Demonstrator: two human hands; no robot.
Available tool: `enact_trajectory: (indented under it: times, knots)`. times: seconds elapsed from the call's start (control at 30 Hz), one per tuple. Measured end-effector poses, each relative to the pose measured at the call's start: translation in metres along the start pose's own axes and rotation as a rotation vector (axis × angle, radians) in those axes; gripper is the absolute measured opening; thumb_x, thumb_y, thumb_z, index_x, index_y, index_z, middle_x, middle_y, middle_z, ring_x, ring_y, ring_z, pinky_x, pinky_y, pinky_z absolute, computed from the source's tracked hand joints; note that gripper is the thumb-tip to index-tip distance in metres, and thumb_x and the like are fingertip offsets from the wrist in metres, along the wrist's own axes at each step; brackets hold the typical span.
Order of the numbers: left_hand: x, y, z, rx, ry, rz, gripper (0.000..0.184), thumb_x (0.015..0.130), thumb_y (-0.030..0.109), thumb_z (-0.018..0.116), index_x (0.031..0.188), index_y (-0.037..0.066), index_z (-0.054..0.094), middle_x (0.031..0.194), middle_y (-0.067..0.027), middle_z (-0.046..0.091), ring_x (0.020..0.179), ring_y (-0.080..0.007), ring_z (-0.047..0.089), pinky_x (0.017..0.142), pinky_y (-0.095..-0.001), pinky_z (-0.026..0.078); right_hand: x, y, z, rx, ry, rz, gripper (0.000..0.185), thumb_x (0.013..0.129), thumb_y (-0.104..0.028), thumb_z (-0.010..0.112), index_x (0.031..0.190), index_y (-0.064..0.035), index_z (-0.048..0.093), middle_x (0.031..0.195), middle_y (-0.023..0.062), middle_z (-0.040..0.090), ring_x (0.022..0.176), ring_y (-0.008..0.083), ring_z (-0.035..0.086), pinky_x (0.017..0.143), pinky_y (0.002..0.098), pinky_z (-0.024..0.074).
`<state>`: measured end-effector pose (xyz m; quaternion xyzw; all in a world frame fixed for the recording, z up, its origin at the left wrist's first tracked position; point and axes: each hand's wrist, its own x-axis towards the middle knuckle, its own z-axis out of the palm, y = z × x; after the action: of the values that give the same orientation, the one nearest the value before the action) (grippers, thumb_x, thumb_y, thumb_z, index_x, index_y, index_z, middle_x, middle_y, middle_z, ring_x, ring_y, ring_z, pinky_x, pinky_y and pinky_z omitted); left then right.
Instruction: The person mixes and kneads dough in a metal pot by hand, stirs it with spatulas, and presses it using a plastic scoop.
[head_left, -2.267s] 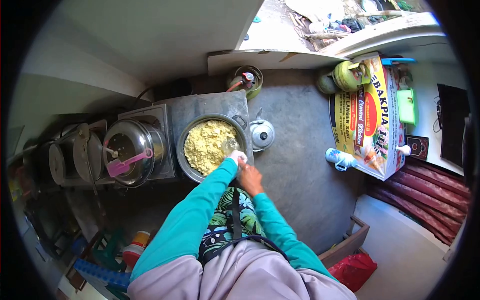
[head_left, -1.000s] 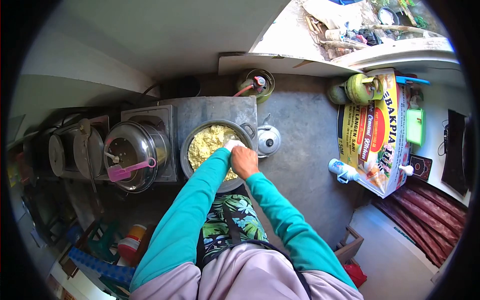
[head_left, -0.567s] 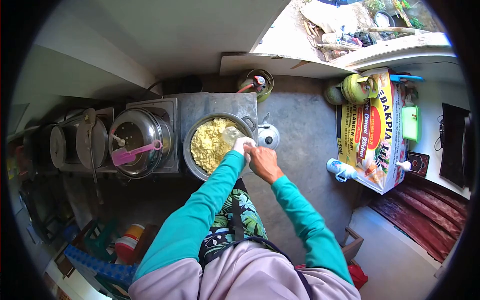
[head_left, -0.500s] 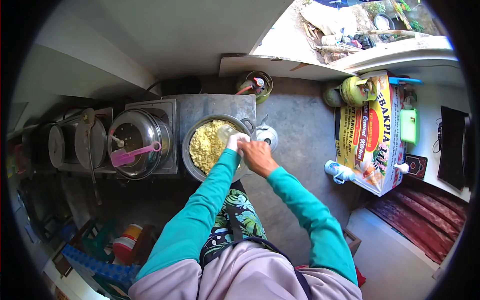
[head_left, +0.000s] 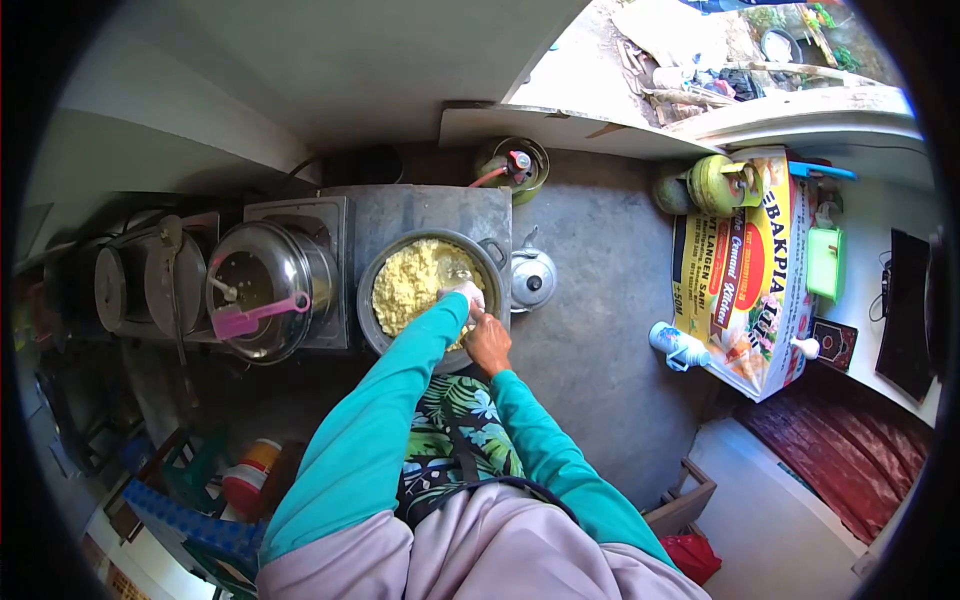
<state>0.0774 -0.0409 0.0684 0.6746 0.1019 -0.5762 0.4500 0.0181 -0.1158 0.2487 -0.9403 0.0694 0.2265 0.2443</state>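
Note:
A grey metal pot point(head_left: 370, 318) holds a crumbly pale yellow mixture point(head_left: 408, 285). My left hand point(head_left: 466, 293) is over the right part of the pot. It looks pale and covered by what appears to be a clear plastic glove point(head_left: 460, 270), whose front lies against the mixture; the fingers under it cannot be made out. Close against the left hand, at the pot's near right edge, my right hand point(head_left: 489, 345) is bare. Its fingers are closed at the glove's cuff, partly hidden.
Left of the pot, a lidded steamer point(head_left: 262, 335) carries a pink spatula point(head_left: 240, 320) on its lid. A kettle point(head_left: 533, 278) stands to the right. Farther right are a printed carton point(head_left: 735, 290), a green gas cylinder point(head_left: 718, 185) and a light blue bottle point(head_left: 672, 343).
My right hand has moved left and down toward my body, its elbow drawn in. The left hand has shifted slightly left and down, with the clear plastic now lower over the mixture.

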Motion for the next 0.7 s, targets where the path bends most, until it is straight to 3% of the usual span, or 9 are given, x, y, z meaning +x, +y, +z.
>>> enact_trajectory:
  times: [0.13,0.2,0.23,0.27,0.33,0.37,0.43,0.57,0.7]
  knots:
    - [-0.060,0.038,0.003,-0.195,0.088,-0.149,0.010,0.059,0.016,0.061,0.063,0.007,0.061,0.061,-0.0027,0.059,0.056,-0.0125,0.055,0.055,-0.0242,0.044,-0.003,-0.002,-0.018,-0.069,-0.072,0.016,0.038,0.073,-0.015,0.047,0.109,-0.0200,0.055,0.083,0.0181,0.060,0.077,0.0334,0.058,0.063,0.0433,0.0456]
    - [-0.061,0.029,0.019,-1.025,0.048,0.338,0.017,0.061,0.023,0.058,0.063,0.006,0.060,0.063,-0.0056,0.058,0.058,-0.0181,0.054,0.061,-0.0278,0.042,0.006,-0.009,-0.053,-0.288,-0.082,-0.228,0.026,0.078,-0.019,0.045,0.101,-0.0149,0.058,0.073,0.0164,0.060,0.064,0.0312,0.059,0.052,0.0421,0.0446]
    - [-0.067,0.033,0.018,-1.099,0.002,0.462,0.015,0.062,0.022,0.056,0.063,0.007,0.058,0.063,-0.0052,0.057,0.062,-0.0179,0.055,0.063,-0.0281,0.042,0.002,-0.030,-0.081,-0.334,-0.092,-0.317,0.021,0.078,-0.019,0.046,0.094,-0.0134,0.058,0.070,0.0152,0.059,0.062,0.0299,0.059,0.050,0.0412,0.0439]
    - [-0.081,0.040,0.008,-1.205,-0.068,0.208,0.015,0.064,0.021,0.056,0.064,0.007,0.057,0.066,-0.0059,0.058,0.067,-0.0187,0.055,0.067,-0.0286,0.043,0.003,-0.046,-0.100,-0.381,-0.100,-0.411,0.017,0.078,-0.019,0.047,0.088,-0.0119,0.059,0.067,0.0139,0.059,0.059,0.0286,0.059,0.047,0.0403,0.0432]
    - [-0.099,0.053,-0.008,-1.394,0.000,0.350,0.015,0.065,0.021,0.055,0.067,0.006,0.057,0.069,-0.0065,0.058,0.069,-0.0198,0.055,0.070,-0.0293,0.043,0.022,-0.055,-0.095,-0.456,-0.023,-0.656,0.010,0.074,-0.017,0.050,0.077,-0.0104,0.057,0.065,0.0126,0.058,0.058,0.0271,0.059,0.046,0.0393,0.0425]
    - [-0.073,0.038,-0.024,-1.505,-0.162,0.274,0.017,0.067,0.021,0.052,0.070,0.005,0.057,0.071,-0.0071,0.059,0.072,-0.0209,0.055,0.072,-0.0301,0.043,0.035,-0.064,-0.087,-0.519,-0.057,-0.681,0.007,0.071,-0.014,0.051,0.074,-0.0083,0.055,0.063,0.0122,0.058,0.059,0.0265,0.060,0.047,0.0378,0.0438]
    - [-0.072,0.027,-0.046,-1.461,-0.364,0.504,0.018,0.067,0.019,0.051,0.068,0.003,0.059,0.073,-0.0091,0.060,0.072,-0.0214,0.056,0.072,-0.0307,0.043,0.062,-0.079,-0.057,-0.652,-0.170,-0.556,0.008,0.067,-0.011,0.052,0.068,-0.0065,0.059,0.066,0.0118,0.060,0.061,0.0249,0.061,0.046,0.0387,0.0459]
    - [-0.046,0.007,-0.051,-1.263,-0.390,0.342,0.016,0.064,0.018,0.053,0.065,0.002,0.060,0.070,-0.0102,0.060,0.068,-0.0218,0.056,0.069,-0.0312,0.044,0.071,-0.073,-0.039,-0.533,-0.148,-0.496,0.011,0.066,-0.010,0.051,0.064,-0.0073,0.061,0.069,0.0127,0.062,0.062,0.0245,0.062,0.047,0.0415,0.0469]
    - [-0.022,0.002,-0.039,-0.821,-0.200,0.104,0.015,0.062,0.016,0.055,0.062,0.002,0.060,0.068,-0.0112,0.061,0.065,-0.0221,0.056,0.066,-0.0317,0.044,0.042,-0.050,-0.023,-0.191,-0.107,-0.191,0.027,0.069,-0.010,0.047,0.095,-0.0078,0.055,0.073,0.0189,0.059,0.069,0.0350,0.058,0.059,0.0433,0.0450]
